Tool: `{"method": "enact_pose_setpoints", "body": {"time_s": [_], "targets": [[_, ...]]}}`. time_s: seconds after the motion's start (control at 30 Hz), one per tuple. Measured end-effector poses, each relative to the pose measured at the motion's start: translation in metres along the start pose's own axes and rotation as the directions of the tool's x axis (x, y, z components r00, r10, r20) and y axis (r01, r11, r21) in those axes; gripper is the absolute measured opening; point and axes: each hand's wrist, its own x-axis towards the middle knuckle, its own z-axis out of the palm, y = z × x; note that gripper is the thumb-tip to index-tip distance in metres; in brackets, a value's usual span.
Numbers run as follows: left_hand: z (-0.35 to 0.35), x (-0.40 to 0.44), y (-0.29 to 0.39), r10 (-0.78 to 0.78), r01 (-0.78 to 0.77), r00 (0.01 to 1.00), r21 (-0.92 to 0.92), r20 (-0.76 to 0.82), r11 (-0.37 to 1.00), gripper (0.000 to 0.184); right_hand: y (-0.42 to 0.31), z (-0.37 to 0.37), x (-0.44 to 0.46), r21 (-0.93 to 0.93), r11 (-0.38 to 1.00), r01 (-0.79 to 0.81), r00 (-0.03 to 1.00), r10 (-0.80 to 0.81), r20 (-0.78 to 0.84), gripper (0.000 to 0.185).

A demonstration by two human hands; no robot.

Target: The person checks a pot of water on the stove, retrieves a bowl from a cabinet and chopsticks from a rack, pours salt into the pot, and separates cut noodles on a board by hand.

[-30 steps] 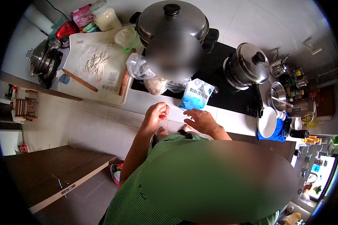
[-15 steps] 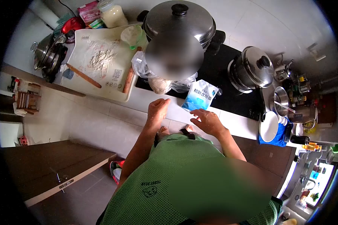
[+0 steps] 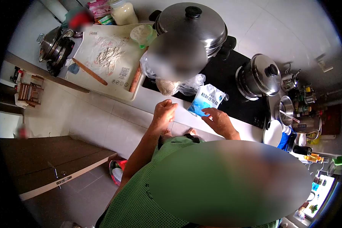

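Observation:
A blue and white bag of salt (image 3: 206, 99) lies on the counter's front edge, partly over the black cooktop. My right hand (image 3: 220, 123) is at the bag's lower right corner, fingers partly bent and apart, overlapping its edge; whether they touch it is unclear. Left of the bag, my left hand (image 3: 164, 113) is closed with the fingers curled in; anything inside it is hidden. Just beyond that hand sits a pale lump of dough (image 3: 167, 87), beside a clear plastic bag (image 3: 192, 84). A blurred patch covers what lies above the dough.
Left is a white board (image 3: 91, 81) with dough scraps (image 3: 109, 57), rolling pins (image 3: 90, 71) (image 3: 135, 79) and a green-edged cup (image 3: 142, 35). A large steamer pot (image 3: 192, 24) and smaller lidded pot (image 3: 260, 75) stand on the cooktop. A white bowl (image 3: 272, 133) is at right.
The view has shifted slightly, so the counter appears further right. My right hand's fingers now overlap the salt bag's lower corner more. My left hand stays closed.

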Motion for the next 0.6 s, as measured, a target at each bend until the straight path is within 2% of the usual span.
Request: {"method": "enact_pose_setpoints", "body": {"time_s": [0.1, 0.23, 0.4, 0.47, 0.53, 0.6], "targets": [[-0.001, 0.000, 0.000, 0.009, -0.008, 1.000, -0.037, 0.027, 0.999, 0.032, 0.004, -0.002, 0.002, -0.026, 1.000, 0.016, 0.999, -0.017, -0.030, 0.026], [-0.003, 0.001, -0.001, 0.015, -0.015, 0.999, -0.004, -0.045, 1.000, 0.029, 0.013, -0.012, 0.003, -0.061, 0.996, 0.063, 0.994, -0.068, -0.086, 0.028], [0.005, -0.004, 0.011, 0.012, -0.012, 0.998, 0.001, -0.068, 1.000, 0.030, 0.017, -0.059, 0.006, -0.073, 0.997, -0.031, 0.982, 0.016, -0.189, 0.026], [0.003, -0.001, 0.012, 0.024, -0.021, 0.998, 0.041, -0.054, 0.999, 0.031, 0.028, -0.088, 0.006, -0.138, 0.989, -0.043, 0.947, -0.004, -0.320, 0.025], [0.002, 0.002, 0.015, 0.039, -0.036, 0.998, 0.077, -0.046, 0.996, 0.032, 0.045, -0.123, 0.005, -0.272, 0.962, -0.014, 0.871, -0.122, -0.477, 0.024], [0.006, 0.002, 0.021, 0.055, -0.047, 0.996, 0.126, -0.067, 0.991, 0.034, 0.051, -0.167, 0.009, -0.351, 0.893, -0.283, 0.856, 0.070, -0.513, 0.028]]}}
